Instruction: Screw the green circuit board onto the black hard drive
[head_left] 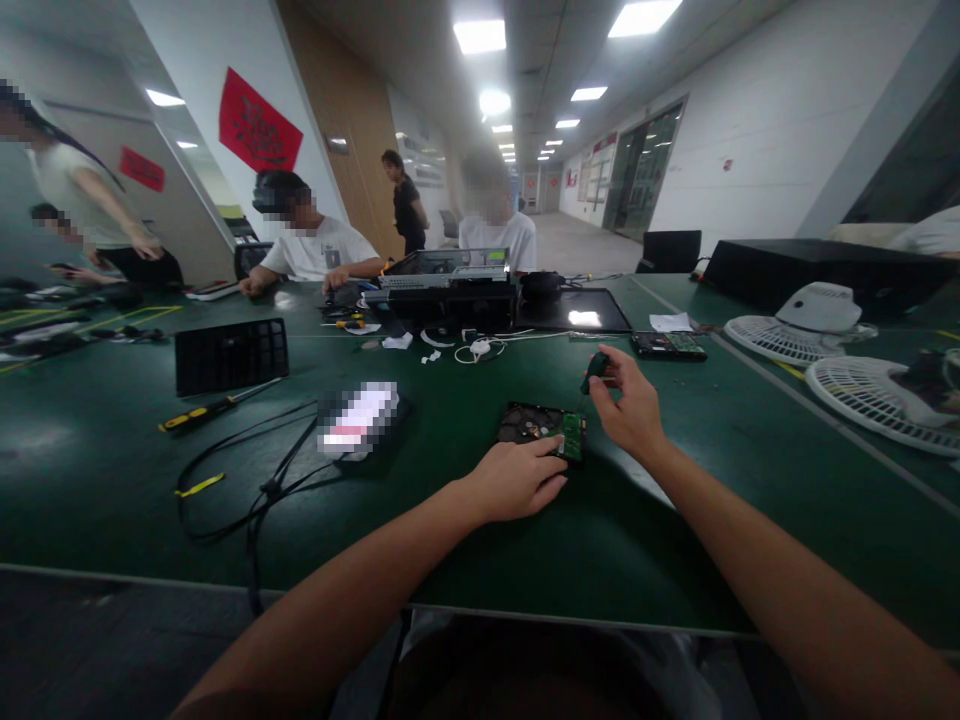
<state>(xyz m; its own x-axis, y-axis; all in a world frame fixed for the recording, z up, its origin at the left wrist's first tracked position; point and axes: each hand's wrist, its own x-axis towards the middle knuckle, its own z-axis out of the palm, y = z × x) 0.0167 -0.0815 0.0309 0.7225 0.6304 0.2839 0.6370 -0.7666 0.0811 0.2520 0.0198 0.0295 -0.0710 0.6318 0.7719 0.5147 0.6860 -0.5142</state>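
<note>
A hard drive (525, 422) lies on the green table with its green circuit board facing up. My left hand (521, 478) rests on its near side, fingers stretched out over the casing and the board's edge. In my right hand (628, 405) is a screwdriver (595, 372) with a dark green handle, held between thumb and fingers. Its thin shaft slants down to the drive's far right corner. Whether the tip sits in a screw is too small to tell.
Left lie a yellow-black screwdriver (199, 412), a black cable (255, 500), a lit device (360, 418) and a dark screen (231, 357). Another circuit-board drive (669, 346) is beyond my right hand. White fan parts (806, 325) stand right. An opened metal case (446, 285) and seated people are opposite.
</note>
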